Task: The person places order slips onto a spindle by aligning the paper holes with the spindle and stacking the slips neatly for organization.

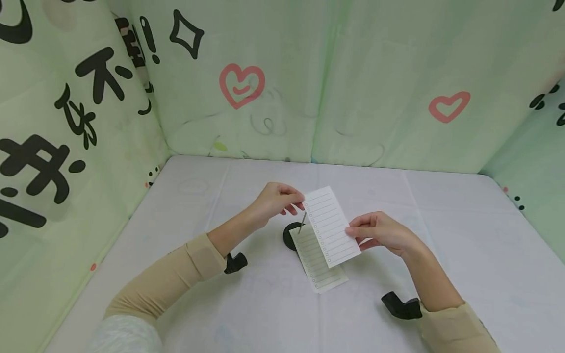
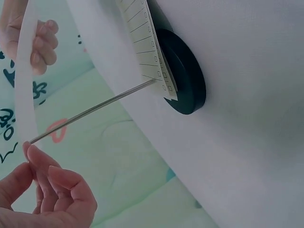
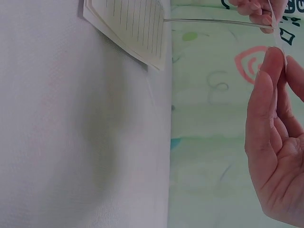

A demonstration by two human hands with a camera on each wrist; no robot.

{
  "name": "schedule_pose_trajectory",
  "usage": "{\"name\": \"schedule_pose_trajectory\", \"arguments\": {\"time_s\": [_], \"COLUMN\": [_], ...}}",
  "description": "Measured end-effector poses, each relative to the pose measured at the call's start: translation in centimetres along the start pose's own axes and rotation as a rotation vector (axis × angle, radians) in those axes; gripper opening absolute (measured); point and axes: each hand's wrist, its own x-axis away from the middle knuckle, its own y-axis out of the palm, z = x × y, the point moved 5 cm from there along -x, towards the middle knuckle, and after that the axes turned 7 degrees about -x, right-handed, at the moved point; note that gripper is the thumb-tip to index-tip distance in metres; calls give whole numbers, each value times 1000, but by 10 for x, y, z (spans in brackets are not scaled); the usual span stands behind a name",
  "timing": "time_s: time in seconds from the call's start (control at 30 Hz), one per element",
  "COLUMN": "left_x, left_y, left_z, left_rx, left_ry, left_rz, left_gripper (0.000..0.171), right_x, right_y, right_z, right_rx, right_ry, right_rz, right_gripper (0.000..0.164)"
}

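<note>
My left hand (image 1: 280, 200) pinches the top left corner of a white lined paper slip (image 1: 331, 225) with small checkboxes. That corner is at the tip of a thin metal spike (image 2: 95, 110); whether the spike passes through the paper I cannot tell. On the slip's right edge, the thumb and fingers of my right hand (image 1: 384, 231) pinch lower down. The spike rises from a round black base (image 2: 190, 78). Several similar lined slips (image 1: 320, 274) lie low on the spike, over part of the base, below the held slip.
A white cloth covers the table (image 1: 265, 314) around the spike base. Black wrist-worn pieces show at the left sleeve (image 1: 176, 274) and the right sleeve (image 1: 459, 328). Behind the table hangs a pale green curtain (image 1: 375, 73) with drawn hearts and black lettering.
</note>
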Motion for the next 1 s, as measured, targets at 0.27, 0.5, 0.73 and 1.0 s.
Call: {"name": "schedule_pose_trajectory", "arguments": {"time_s": [0.27,0.5,0.73,1.0], "left_x": [-1,-1,0,0], "left_y": [1,3,4,5], "left_z": [-3,-6,-6,-8], "left_rx": [6,14,24,39], "left_ry": [-14,-20,-16,-19], "left_rz": [-20,-31,-34,-30], "left_gripper": [20,19,19,20], "right_x": [0,-2,-2,-4], "right_y": [0,0,2,1], "right_z": [3,5,6,8], "right_rx": [-7,-7,-10,-11], "right_ry": [9,21,22,22], "right_rz": [-2,-5,-16,-20], "right_gripper": [24,23,25,25]}}
